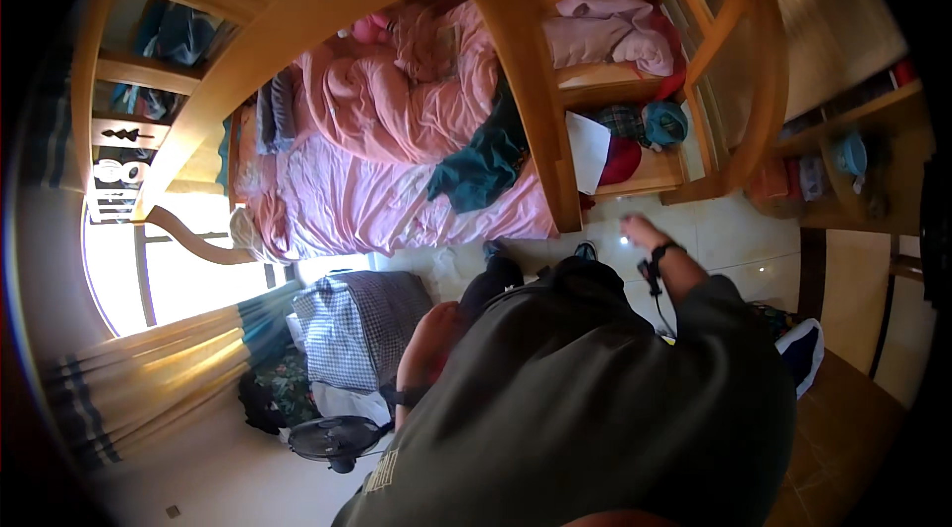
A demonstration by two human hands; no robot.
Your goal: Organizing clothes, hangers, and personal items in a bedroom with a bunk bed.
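Observation:
My right hand [644, 231] hangs in front of me, over the pale tiled floor [729, 230] beside the bunk steps. Its fingers look loosely curled, and nothing shows in them. On that wrist is a black band with a cable. My left hand [436, 327] hangs at my left side near a blue-and-white checked bag [362, 329]; its fingers are turned away from view. Ahead stands a wooden bunk bed [531, 61] with a pink sheet [342, 195], a rumpled pink quilt [397, 96] and a dark teal cloth [481, 170] near the bed's edge.
On the wooden steps lie a white sheet [587, 152], a red item [621, 161], a teal cap [664, 122] and a light pink bundle [605, 31]. A black fan [337, 438] stands behind the bag. Curtains [169, 363] hang by the bright window; shelves [853, 170] are at the right.

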